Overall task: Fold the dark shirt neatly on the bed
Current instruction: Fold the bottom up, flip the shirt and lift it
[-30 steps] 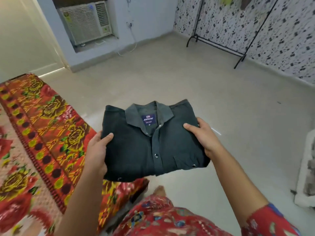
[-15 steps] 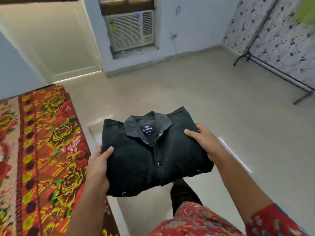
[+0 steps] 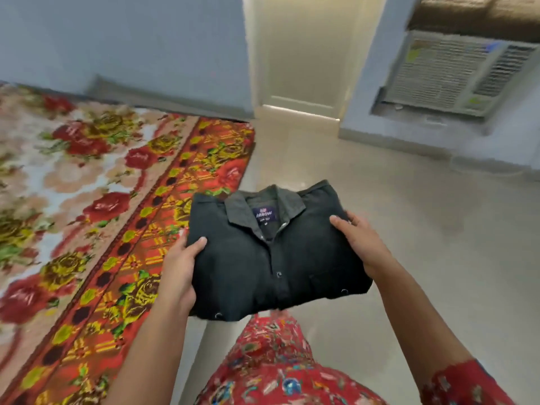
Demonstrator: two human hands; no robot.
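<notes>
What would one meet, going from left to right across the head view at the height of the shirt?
The bed → left hand → shirt → right hand → floor. Each hand grips one side of the shirt.

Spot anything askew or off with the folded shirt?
Nothing damaged. The dark shirt is folded, collar up, gripped at its sides by left hand and right hand, in the air beside the bed rather than on it; its bottom edge runs uneven.
</notes>
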